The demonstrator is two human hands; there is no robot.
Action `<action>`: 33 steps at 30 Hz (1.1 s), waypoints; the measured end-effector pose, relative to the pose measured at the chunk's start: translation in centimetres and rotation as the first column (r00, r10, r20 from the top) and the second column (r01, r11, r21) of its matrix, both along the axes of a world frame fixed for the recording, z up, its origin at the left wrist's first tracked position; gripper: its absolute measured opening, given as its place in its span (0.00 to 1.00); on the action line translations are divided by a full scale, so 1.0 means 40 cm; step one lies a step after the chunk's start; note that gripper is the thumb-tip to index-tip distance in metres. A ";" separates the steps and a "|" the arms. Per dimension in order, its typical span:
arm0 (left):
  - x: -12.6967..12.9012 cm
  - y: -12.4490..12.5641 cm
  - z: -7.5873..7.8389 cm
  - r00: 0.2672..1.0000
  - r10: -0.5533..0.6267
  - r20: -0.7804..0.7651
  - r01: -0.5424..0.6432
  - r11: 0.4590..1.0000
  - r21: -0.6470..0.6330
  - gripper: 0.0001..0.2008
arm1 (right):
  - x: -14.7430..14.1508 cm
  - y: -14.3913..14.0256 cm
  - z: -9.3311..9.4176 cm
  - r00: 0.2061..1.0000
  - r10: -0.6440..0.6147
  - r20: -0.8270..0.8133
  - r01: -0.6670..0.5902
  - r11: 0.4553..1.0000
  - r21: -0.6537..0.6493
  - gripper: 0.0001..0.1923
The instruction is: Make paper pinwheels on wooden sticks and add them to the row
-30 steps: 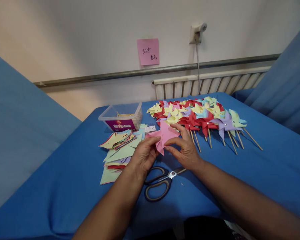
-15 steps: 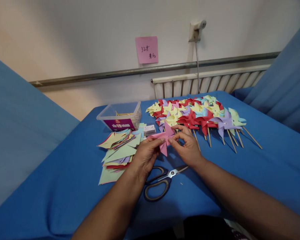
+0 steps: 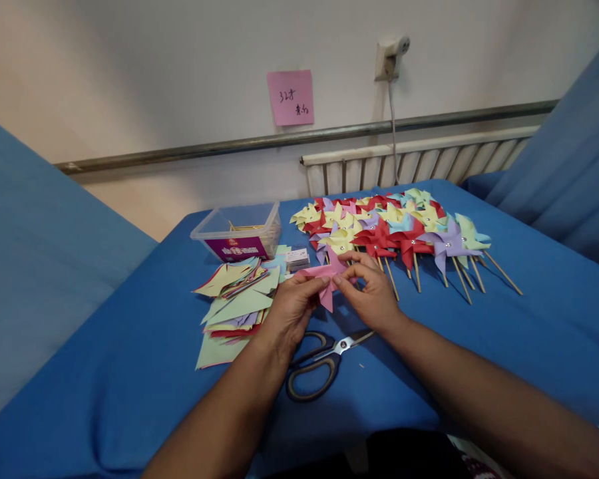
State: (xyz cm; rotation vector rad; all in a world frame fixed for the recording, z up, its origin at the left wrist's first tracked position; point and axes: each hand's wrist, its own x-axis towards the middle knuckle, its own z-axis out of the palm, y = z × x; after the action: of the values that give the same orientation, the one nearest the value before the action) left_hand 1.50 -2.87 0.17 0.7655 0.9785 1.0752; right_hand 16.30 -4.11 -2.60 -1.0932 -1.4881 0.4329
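Between my two hands is a pink paper pinwheel [image 3: 326, 301], its blades folded in toward the middle. My left hand [image 3: 295, 307] pinches it from the left, the thumb lying near its centre. My right hand [image 3: 370, 289] grips it from the right, thumb and index finger at the centre; whether a pin sits under those fingertips I cannot tell. Below the hands a pair of scissors [image 3: 343, 346] with dark handles lies partly open on the blue cloth. Left of my left hand lies a stack of coloured paper pieces [image 3: 239, 307], some with cut slits.
Several finished pinwheels [image 3: 377, 239] on sticks cover the back right of the blue-covered table [image 3: 144, 346]. A clear plastic box [image 3: 239, 233] holding sticks stands at the back left, a small box [image 3: 297, 258] near it. Blue curtains [image 3: 44, 233] hang at both sides.
My right thumb has shifted slightly toward the pinwheel's centre. The camera view has moved a little; the things on the table stay put.
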 end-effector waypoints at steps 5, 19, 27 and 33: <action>0.000 0.004 -0.009 1.000 -0.002 -0.031 0.002 1.000 0.024 0.13 | -0.002 0.000 0.001 1.000 0.002 -0.005 -0.002 1.000 -0.001 0.08; 0.000 -0.002 -0.005 0.994 -0.003 -0.105 0.008 0.999 0.052 0.11 | -0.005 -0.005 0.006 0.999 0.029 -0.035 -0.031 0.998 -0.046 0.10; -0.016 -0.004 0.019 0.971 -0.106 -0.216 0.105 0.994 -0.016 0.08 | 0.016 0.007 0.004 0.956 0.073 -0.285 -0.113 0.985 -0.127 0.15; -0.033 -0.002 0.029 0.859 -0.211 -0.467 0.250 0.968 0.022 0.06 | 0.045 0.014 0.026 0.860 0.289 -0.421 -0.434 0.848 -0.303 0.19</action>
State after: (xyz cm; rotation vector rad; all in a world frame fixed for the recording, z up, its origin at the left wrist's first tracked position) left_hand 0.19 -2.96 1.32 1.2133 1.2100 0.7359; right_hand 18.08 -3.54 -1.58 -0.9542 -1.3035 1.1855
